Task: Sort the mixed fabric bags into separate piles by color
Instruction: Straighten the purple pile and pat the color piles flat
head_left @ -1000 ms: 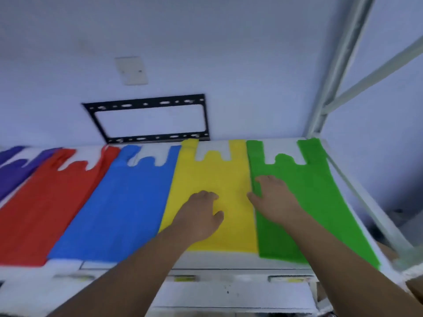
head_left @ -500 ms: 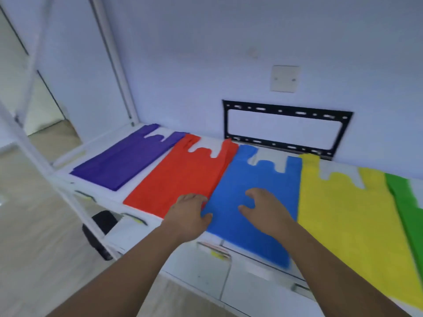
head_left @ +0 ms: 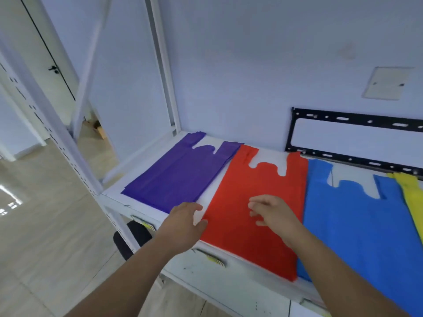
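Gripping nothing, with left hand (head_left: 183,223) and right hand (head_left: 272,213) loosely open over red bags (head_left: 256,179) at lower centre, between purple bags (head_left: 183,172) and blue bags (head_left: 357,225); risks mixing colours if swept sideways.

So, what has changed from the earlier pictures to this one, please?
The left hand and the right hand moved left along the row: from around the yellow bag, past the blue bag, to the red bag, the left at its left edge. Neither grips anything. The bags lie flat, in unchanged order.
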The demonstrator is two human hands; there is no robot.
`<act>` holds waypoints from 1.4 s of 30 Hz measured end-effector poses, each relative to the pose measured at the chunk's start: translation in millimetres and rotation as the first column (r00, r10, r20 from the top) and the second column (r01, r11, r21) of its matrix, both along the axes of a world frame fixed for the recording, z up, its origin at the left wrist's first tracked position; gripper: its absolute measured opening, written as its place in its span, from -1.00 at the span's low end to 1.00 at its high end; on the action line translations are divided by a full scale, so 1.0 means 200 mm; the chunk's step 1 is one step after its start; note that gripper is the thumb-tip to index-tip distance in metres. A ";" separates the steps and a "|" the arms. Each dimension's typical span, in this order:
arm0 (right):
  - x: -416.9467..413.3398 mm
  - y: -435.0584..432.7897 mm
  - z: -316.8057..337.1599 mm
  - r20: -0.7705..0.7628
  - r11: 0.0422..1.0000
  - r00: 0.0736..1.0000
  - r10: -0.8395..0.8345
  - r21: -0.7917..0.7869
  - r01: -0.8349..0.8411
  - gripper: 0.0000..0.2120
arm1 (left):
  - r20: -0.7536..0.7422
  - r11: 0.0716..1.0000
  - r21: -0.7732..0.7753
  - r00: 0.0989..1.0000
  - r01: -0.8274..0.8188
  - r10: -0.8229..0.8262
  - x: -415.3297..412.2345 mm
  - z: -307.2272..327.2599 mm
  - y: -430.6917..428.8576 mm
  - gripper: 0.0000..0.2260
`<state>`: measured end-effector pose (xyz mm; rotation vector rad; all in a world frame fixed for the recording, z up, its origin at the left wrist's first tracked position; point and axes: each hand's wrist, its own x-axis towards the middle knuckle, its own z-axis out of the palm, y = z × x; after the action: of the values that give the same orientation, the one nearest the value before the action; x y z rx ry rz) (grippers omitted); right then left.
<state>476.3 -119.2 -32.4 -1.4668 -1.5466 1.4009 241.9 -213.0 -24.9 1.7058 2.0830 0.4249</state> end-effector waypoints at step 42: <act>-0.98 1.24 -0.05 0.145 0.814 0.808 -0.572 -0.023 0.580 -0.86 | 0.177 0.973 0.120 0.960 0.199 -0.218 -0.99 -0.11 1.26 -0.76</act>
<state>279.3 129.4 -43.0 -1.8964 -0.9865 1.0062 43.2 38.5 -47.6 1.8423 1.7528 0.6092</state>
